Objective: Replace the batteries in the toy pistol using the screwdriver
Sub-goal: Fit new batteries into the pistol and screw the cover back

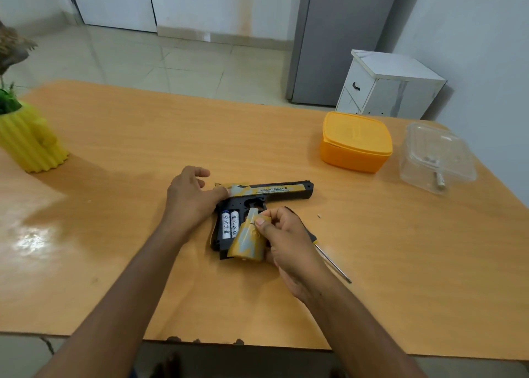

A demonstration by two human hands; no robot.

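Note:
The yellow-and-black toy pistol (pixel 274 190) lies flat on the wooden table (pixel 143 137), barrel pointing right. Its grip is uncovered and two white batteries (pixel 230 224) sit side by side inside. My left hand (pixel 190 200) presses on the rear of the pistol, thumb on the slide. My right hand (pixel 286 240) pinches the yellow-grey battery cover (pixel 247 243), tilted over the right side of the grip. The screwdriver (pixel 333 263) lies on the table under my right hand, its metal shaft pointing to the lower right.
A closed orange box (pixel 356 141) and a clear plastic container (pixel 438 157) holding small items stand at the back right. A yellow ribbed plant pot (pixel 28 143) is at the left edge. A tiny white speck (pixel 319 216) lies right of the pistol.

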